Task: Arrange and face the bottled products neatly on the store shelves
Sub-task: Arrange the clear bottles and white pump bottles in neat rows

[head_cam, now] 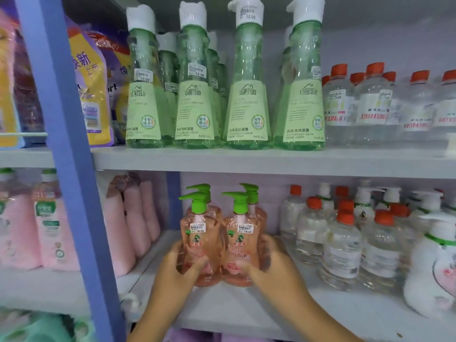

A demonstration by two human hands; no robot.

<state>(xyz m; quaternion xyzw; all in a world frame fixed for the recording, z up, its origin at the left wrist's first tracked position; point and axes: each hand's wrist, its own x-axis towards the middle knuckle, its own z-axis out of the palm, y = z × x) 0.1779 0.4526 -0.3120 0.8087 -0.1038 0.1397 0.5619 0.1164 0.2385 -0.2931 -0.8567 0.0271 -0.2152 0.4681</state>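
HEAD VIEW, lower shelf, centre bay.

Item 1: left pink pump bottle (pixel 200 245), green pump, price sticker facing out. Left hand (pixel 179 265) wraps its outer side, thumb across the front, fingers curled round the body.

Item 2: right pink pump bottle (pixel 243 245), same type, label to front. Right hand (pixel 267 262) wraps its outer side the same way. Both bottles stand upright on the lower shelf (pixel 246 314), touching each other, held as a pair, prob. so both slide together and stay square to the front.

Item 3: two more pink pump bottles behind (pixel 254 201), only pumps and shoulders showing; the front pair lines up ahead of them, two rows deep.

Room: bare shelf in front of the pair up to the front edge, so space to pull fwd. A gap on the left up to the blue post (pixel 74 169) and the pale pink bottles (pixel 133 225). On the right, clear bottles w/ red caps (pixel 340 250) stand near the right hand; little sideways room there, knuckles could nudge them.

Upper shelf (pixel 246 161): four tall green bottles (pixel 195 87) in front, labels out, set at the shelf edge, more behind. Clear red-capped bottles (pixel 370 104) beside them on the right. Refill pouches (pixel 93 82) left of the post.

Judgement: facing the pink pair is the step in hand; upper row looks done.
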